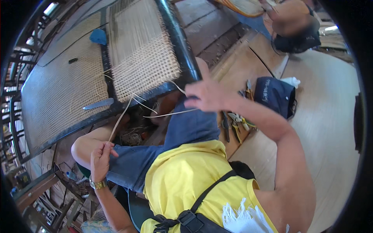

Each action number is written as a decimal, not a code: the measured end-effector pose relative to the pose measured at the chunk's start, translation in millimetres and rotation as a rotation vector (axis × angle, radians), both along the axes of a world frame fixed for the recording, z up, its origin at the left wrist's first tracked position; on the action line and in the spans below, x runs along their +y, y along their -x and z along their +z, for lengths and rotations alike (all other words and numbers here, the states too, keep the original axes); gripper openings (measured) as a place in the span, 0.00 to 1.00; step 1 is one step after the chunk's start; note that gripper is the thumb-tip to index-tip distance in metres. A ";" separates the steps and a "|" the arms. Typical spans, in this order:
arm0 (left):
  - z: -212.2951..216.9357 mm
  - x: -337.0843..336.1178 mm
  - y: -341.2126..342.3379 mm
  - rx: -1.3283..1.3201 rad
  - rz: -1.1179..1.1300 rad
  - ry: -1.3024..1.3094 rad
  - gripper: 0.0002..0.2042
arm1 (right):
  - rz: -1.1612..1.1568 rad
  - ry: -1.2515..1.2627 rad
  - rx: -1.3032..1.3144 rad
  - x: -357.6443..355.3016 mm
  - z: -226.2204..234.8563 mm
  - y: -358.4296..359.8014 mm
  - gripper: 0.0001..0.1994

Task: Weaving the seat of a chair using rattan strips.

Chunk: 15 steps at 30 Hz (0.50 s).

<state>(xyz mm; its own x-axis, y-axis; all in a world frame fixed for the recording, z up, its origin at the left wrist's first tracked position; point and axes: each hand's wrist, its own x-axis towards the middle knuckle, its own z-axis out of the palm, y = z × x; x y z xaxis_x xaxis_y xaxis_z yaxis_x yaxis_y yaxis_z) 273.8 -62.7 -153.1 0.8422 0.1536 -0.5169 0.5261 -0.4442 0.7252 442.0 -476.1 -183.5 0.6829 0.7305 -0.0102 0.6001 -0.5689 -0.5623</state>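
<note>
Across my knees leans a black wooden frame [179, 35] with cane webbing. Its right panel [145, 66] is tightly woven in the lower part, with only parallel strands in the upper part. My left hand [101, 160], wearing a gold watch, is closed on a cane strand [119, 122] that runs up to the panel's lower edge. Beside the frame's lower right corner, my right hand [206, 95] is smeared by motion. A loose strand [171, 114] reaches toward it, and another comes to its fingertips from the panel; its grip is unclear. Short strand ends stick out nearby.
A knife [98, 104] and a blue cloth-like lump [98, 36] lie on the frame's left part. Pliers and cutters [236, 126] lie to my right, near a dark blue bag [274, 95] and a light board [322, 116]. Another person's arm [289, 17] shows at far right.
</note>
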 end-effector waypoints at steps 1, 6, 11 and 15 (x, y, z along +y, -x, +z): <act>2.0 -1.5 -4.8 -0.027 -0.007 -0.016 0.14 | 0.014 0.059 0.040 -2.4 -2.4 11.2 0.18; -7.5 25.9 -9.0 -0.201 0.037 -0.056 0.11 | 0.032 0.259 0.089 -13.9 -23.3 62.0 0.15; 29.3 43.5 -4.9 -0.363 0.085 -0.405 0.10 | -0.099 0.275 0.092 -12.7 -31.5 47.9 0.11; 39.0 62.6 6.0 -0.449 0.151 -0.553 0.10 | 0.019 0.423 -0.064 -10.6 8.8 16.1 0.07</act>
